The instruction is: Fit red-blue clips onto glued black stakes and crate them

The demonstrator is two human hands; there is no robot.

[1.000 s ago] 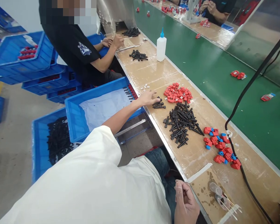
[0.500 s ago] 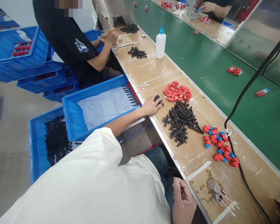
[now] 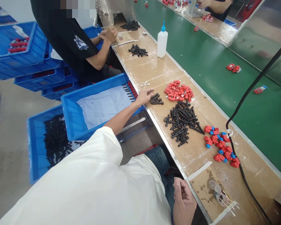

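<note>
My left hand (image 3: 144,96) is over the bench's near edge, its fingers stretched out and holding nothing I can see. Right beside its fingertips lies a small group of black plastic stems (image 3: 157,100). A larger heap of black stems (image 3: 183,120) lies to the right, with a pile of small red plastic parts (image 3: 178,91) behind it. Down by my lap, my right hand (image 3: 184,201) is closed, thumb and fingers curled together. Whatever it may hold is hidden. A blue tray (image 3: 100,90) lined with white sheet sits by my left forearm, black-and-red pieces lined up along its far end.
Red-and-blue parts (image 3: 219,142) lie beside a black cable (image 3: 240,109). Small cups (image 3: 219,193) with cotton swabs stand near the front. A white bottle (image 3: 162,42) stands by the green belt (image 3: 201,65). A co-worker (image 3: 67,40) sits at the left, near stacked blue crates (image 3: 16,62).
My left hand has lifted off the small group of black stems and drawn back left, leaving them uncovered on the bench. My right hand stays in place.
</note>
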